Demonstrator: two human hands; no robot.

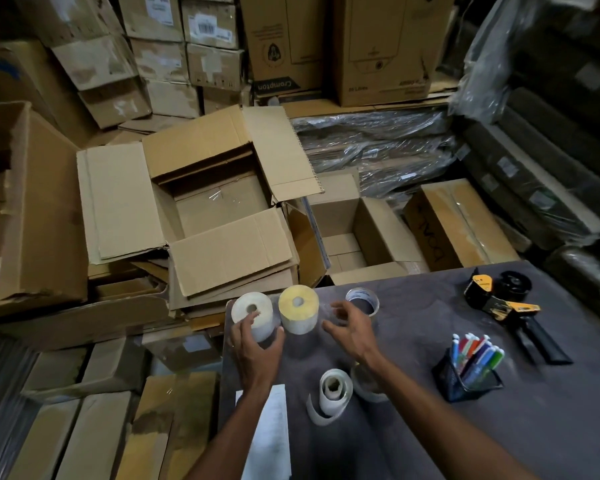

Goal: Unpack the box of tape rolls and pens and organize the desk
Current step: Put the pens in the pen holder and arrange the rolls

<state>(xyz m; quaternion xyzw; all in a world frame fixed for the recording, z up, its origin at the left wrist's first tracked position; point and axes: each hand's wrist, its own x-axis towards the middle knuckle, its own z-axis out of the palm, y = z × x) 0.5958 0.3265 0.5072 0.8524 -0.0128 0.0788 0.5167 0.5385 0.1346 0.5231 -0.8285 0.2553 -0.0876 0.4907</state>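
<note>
White roll [252, 315] upright (hollow core), left hand [255, 351] gripping.

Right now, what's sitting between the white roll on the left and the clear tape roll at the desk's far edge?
The yellow-topped roll stands between the white roll and the clear tape roll, seen in the head view.

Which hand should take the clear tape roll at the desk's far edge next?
Right hand: it is free, fingers spread, right beside the clear tape roll. Left hand is busy gripping the white roll.

A storeroom or warehouse: stacked cartons [174, 46] fill the room, beside a desk [499, 427] with a tape dispenser [499, 299].
</note>
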